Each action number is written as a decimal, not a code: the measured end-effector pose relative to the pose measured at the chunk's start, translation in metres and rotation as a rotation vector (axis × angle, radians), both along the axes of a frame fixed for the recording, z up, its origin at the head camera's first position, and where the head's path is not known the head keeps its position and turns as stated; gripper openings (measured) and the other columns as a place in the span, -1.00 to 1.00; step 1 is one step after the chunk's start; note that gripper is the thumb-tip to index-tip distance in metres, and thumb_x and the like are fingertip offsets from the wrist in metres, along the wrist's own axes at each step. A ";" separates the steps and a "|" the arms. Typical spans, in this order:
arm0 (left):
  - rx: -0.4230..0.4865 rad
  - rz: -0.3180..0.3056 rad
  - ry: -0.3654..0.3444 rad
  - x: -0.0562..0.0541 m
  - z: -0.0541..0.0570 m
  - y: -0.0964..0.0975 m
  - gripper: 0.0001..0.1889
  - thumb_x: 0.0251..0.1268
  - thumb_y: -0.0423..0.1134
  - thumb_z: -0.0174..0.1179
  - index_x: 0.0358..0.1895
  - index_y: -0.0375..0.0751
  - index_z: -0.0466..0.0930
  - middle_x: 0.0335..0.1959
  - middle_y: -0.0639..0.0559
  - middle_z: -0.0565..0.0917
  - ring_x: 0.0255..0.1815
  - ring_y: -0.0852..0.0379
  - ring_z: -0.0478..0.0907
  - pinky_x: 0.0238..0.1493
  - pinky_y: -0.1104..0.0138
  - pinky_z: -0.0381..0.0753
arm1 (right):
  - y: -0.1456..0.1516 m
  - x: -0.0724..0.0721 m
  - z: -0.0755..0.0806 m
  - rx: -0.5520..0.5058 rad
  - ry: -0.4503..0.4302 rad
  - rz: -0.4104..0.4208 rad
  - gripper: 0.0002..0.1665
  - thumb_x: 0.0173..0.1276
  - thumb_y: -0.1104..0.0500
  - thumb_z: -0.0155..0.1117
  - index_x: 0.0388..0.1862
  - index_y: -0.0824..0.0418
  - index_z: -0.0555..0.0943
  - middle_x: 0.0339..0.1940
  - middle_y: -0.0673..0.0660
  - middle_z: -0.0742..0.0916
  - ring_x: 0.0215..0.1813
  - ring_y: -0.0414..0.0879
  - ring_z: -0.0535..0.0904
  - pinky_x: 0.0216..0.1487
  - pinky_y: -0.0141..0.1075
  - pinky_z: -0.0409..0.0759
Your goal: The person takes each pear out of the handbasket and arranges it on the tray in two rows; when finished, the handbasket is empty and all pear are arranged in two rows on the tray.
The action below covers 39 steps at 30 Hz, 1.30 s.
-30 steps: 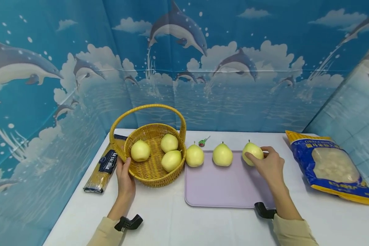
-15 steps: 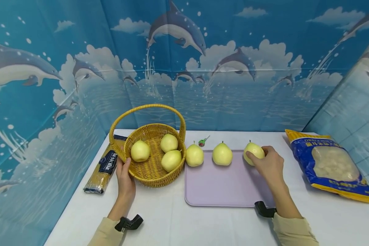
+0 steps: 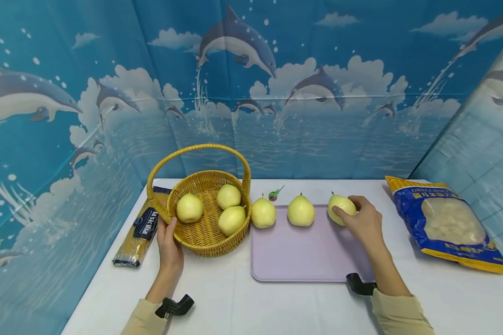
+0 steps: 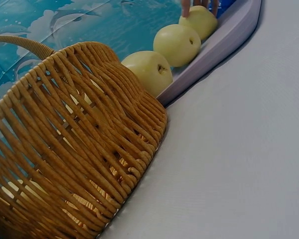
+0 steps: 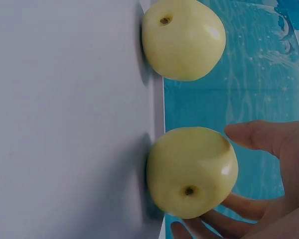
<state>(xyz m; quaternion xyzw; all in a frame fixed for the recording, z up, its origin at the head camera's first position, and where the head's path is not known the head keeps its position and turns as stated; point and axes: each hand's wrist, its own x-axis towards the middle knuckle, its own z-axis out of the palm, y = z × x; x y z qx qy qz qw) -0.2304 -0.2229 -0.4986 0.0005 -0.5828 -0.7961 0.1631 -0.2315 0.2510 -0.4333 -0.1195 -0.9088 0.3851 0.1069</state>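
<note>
My left hand point(image 3: 169, 249) holds the left side of a yellow wicker basket point(image 3: 211, 249), near the foot of its arched handle. Three pale green-yellow pears lie inside, one a pear point(image 3: 189, 208) at the left. Along the far edge of a lilac tray point(image 3: 297, 265) stand a left pear point(image 3: 263, 213), a middle pear point(image 3: 301, 211) and a right pear point(image 3: 339, 209). My right hand point(image 3: 366, 223) grips the right pear, thumb on the near side and fingers behind. In the right wrist view, thumb and fingers lie around this right pear point(image 5: 192, 172), whose underside is partly shaded.
A spaghetti pack point(image 3: 138, 232) lies left of the basket, partly hidden by it. A blue and yellow pasta bag point(image 3: 450, 223) lies at the far right. A small green and red item point(image 3: 275, 193) sits behind the tray. A dolphin-print curtain point(image 3: 234, 135) hangs behind the white table.
The right pear has tipped slightly, its stem leaning more to the left, with the right hand still on it. The left hand and basket stay in place; the head view has shifted a little.
</note>
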 end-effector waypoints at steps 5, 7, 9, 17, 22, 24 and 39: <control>0.003 -0.003 0.000 0.000 -0.001 -0.001 -0.37 0.74 -0.11 -0.11 0.73 0.20 -0.03 0.68 0.11 0.16 0.68 0.07 0.16 0.65 0.31 0.24 | -0.003 0.001 0.005 -0.001 0.026 -0.020 -0.17 0.43 -0.04 0.41 0.48 0.43 0.42 0.37 0.53 0.59 0.40 0.41 0.47 0.44 0.32 0.38; 0.003 -0.005 0.000 -0.001 -0.001 -0.001 -0.38 0.74 -0.11 -0.11 0.72 0.27 -0.01 0.68 0.12 0.16 0.68 0.08 0.16 0.65 0.32 0.25 | -0.004 0.002 0.007 0.002 0.052 -0.020 -0.19 0.44 -0.02 0.41 0.49 0.41 0.43 0.38 0.52 0.58 0.42 0.40 0.47 0.42 0.33 0.41; -0.002 -0.005 0.001 -0.001 -0.001 -0.001 -0.39 0.74 -0.11 -0.11 0.70 0.34 0.02 0.68 0.14 0.16 0.68 0.10 0.16 0.65 0.32 0.25 | -0.005 0.003 0.010 0.003 0.088 -0.012 -0.22 0.45 0.00 0.40 0.49 0.39 0.45 0.40 0.50 0.58 0.43 0.40 0.47 0.40 0.35 0.42; -0.011 0.000 -0.003 -0.001 -0.002 -0.002 -0.37 0.74 -0.12 -0.12 0.73 0.24 -0.04 0.67 0.17 0.16 0.68 0.12 0.17 0.63 0.35 0.27 | -0.023 0.009 0.024 -0.047 0.212 0.024 -0.28 0.43 0.00 0.42 0.44 0.33 0.52 0.38 0.40 0.63 0.43 0.34 0.50 0.43 0.33 0.41; -0.013 0.003 -0.008 0.000 -0.002 -0.004 -0.38 0.74 -0.14 -0.14 0.72 0.28 -0.03 0.67 0.17 0.16 0.68 0.12 0.17 0.63 0.35 0.26 | -0.037 0.010 0.029 -0.062 0.233 0.070 -0.32 0.42 0.02 0.45 0.42 0.28 0.55 0.37 0.36 0.65 0.43 0.29 0.52 0.47 0.27 0.45; -0.015 0.005 -0.010 0.001 -0.002 -0.005 -0.38 0.74 -0.15 -0.15 0.72 0.29 -0.03 0.67 0.18 0.16 0.68 0.13 0.16 0.64 0.36 0.25 | -0.042 0.011 0.029 -0.078 0.220 0.098 -0.32 0.43 0.02 0.44 0.43 0.27 0.54 0.38 0.34 0.64 0.44 0.27 0.51 0.48 0.25 0.45; -0.014 -0.002 -0.009 -0.003 -0.003 -0.003 -0.38 0.75 -0.16 -0.15 0.73 0.24 -0.04 0.67 0.22 0.16 0.68 0.15 0.15 0.66 0.32 0.22 | -0.086 0.012 0.021 -0.149 0.173 0.344 -0.36 0.40 0.16 0.49 0.39 0.32 0.54 0.36 0.32 0.67 0.42 0.26 0.55 0.46 0.16 0.54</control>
